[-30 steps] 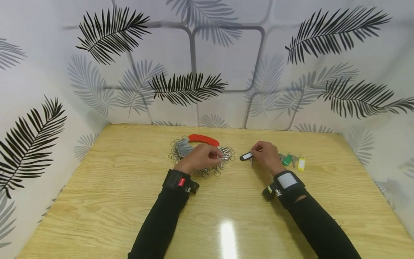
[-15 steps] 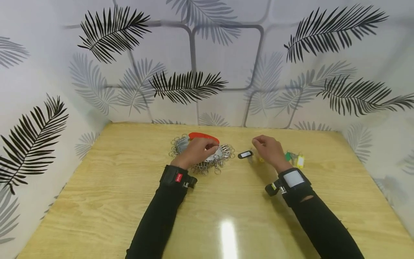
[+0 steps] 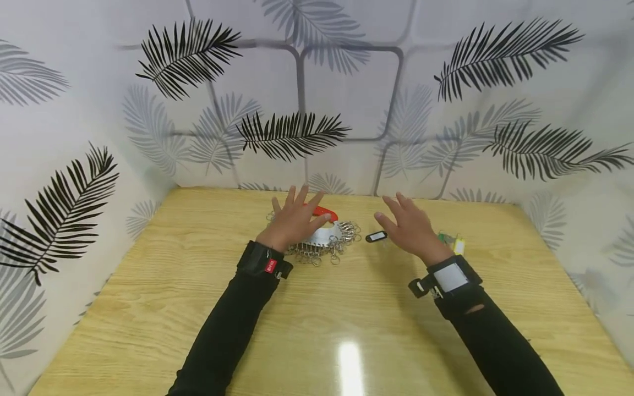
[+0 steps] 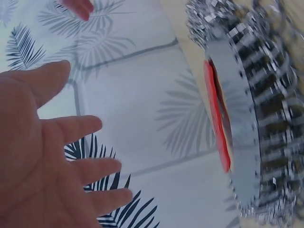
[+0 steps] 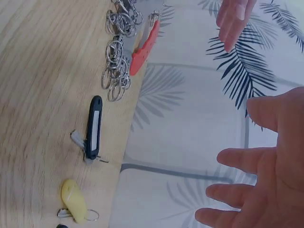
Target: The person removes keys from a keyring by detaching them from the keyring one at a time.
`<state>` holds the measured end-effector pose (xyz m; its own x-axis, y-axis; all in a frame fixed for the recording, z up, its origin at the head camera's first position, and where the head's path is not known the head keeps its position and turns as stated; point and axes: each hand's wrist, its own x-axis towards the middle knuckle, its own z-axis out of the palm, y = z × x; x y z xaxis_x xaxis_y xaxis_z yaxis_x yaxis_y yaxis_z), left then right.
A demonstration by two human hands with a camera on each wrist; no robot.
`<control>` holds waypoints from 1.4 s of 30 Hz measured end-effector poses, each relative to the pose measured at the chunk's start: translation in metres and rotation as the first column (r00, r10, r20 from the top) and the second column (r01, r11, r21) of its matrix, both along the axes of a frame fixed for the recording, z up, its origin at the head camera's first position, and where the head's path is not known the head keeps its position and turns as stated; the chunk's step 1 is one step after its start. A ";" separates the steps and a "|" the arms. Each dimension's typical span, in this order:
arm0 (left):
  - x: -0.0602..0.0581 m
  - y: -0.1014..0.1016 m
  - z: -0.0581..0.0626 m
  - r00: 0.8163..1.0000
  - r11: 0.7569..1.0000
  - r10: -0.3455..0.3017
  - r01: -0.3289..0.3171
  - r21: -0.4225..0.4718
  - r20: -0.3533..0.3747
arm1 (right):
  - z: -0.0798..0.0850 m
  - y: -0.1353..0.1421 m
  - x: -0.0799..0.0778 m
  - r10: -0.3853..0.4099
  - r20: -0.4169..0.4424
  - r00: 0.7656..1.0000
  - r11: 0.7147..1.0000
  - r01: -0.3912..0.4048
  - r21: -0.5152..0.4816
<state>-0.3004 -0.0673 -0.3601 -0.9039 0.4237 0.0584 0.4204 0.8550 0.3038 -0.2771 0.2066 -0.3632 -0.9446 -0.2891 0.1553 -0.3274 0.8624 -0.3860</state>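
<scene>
Both of my hands hover with fingers spread, holding nothing. My left hand (image 3: 296, 221) is above a curved metal key holder (image 3: 322, 236) with a red handle (image 3: 326, 214), hiding its left part. In the left wrist view, clips and rings hang thickly along the metal plate (image 4: 240, 123). My right hand (image 3: 413, 230) is above the right side, just right of a black key tag (image 3: 376, 236). The right wrist view shows that black tag (image 5: 94, 128) lying with a key on the table, and a yellow key tag (image 5: 73, 199) with a key beside it.
Farther right on the wooden table (image 3: 317, 319) lie a green key tag (image 3: 442, 237), partly hidden, and another yellow key tag (image 3: 459, 246). A wall (image 3: 346, 88) with a leaf pattern rises right behind the table's back edge.
The right hand has let go of the black key tag, which stays on the table. Both hands have lifted, and their curled fingers have straightened and spread.
</scene>
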 end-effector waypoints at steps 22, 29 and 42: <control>0.001 -0.017 -0.028 0.981 0.965 -0.147 0.170 -0.202 0.123 | -0.042 -0.078 0.000 0.310 0.181 0.933 0.875 -0.355 0.329; 0.003 -0.009 -0.035 0.985 0.950 -0.143 0.165 -0.267 0.099 | -0.041 -0.076 -0.003 0.229 0.212 0.950 0.885 -0.293 0.360; -0.012 -0.009 -0.039 0.999 0.989 -0.013 0.018 -0.144 0.031 | -0.036 -0.053 -0.017 0.122 0.136 0.983 0.978 -0.142 0.152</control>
<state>-0.3120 -0.0762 -0.3992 -0.8975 0.4398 -0.0314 0.4266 0.8841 0.1908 -0.2940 0.1532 -0.3988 -0.9054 -0.4241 -0.0209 -0.4003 0.8689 -0.2911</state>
